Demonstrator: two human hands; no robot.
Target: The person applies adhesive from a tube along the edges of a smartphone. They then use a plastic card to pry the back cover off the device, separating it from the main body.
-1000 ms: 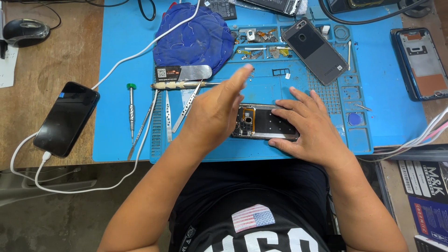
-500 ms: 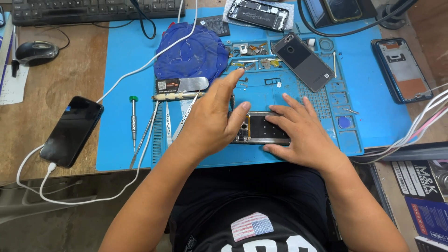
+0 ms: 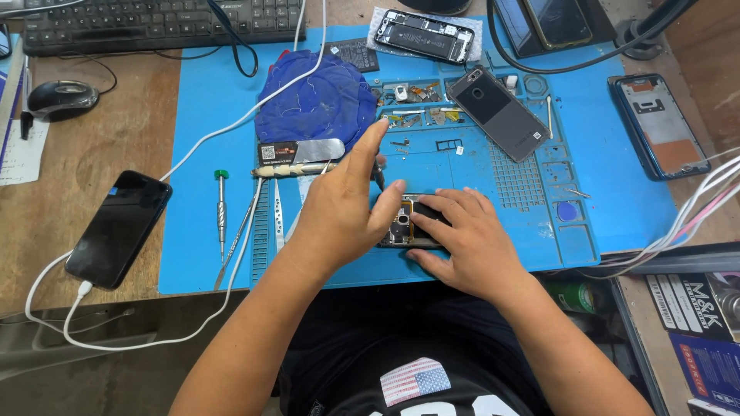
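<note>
1. Head view: both hands are working at the lower middle of the frame, over an opened phone (image 3: 402, 223) that is lying on the blue work mat (image 3: 200, 115), its inner parts facing up.
2. The left hand (image 3: 343, 212) is hovering over the phone's left end, its fingers (image 3: 370, 150) spread and gripping nothing, the index finger pointing toward the upper middle of the frame and the thumb resting at the phone's upper edge.
3. The right hand (image 3: 466, 239) is pressing flat on the phone's right part, its fingers (image 3: 432, 219) stretched out and loosely apart, holding the phone down rather than clasping it.
4. Just left of the left hand, tweezers (image 3: 277, 219) and a green-capped screwdriver (image 3: 221, 208) are lying on the mat.
5. A blue cloth (image 3: 316, 100) is sitting above the hands, toward the upper middle.
6. A grey phone back (image 3: 497, 112) is lying at the upper right of the mat.
7. A black phone (image 3: 117, 227) with a white cable is charging on the wooden table (image 3: 85, 162) at the left of the frame.
</note>
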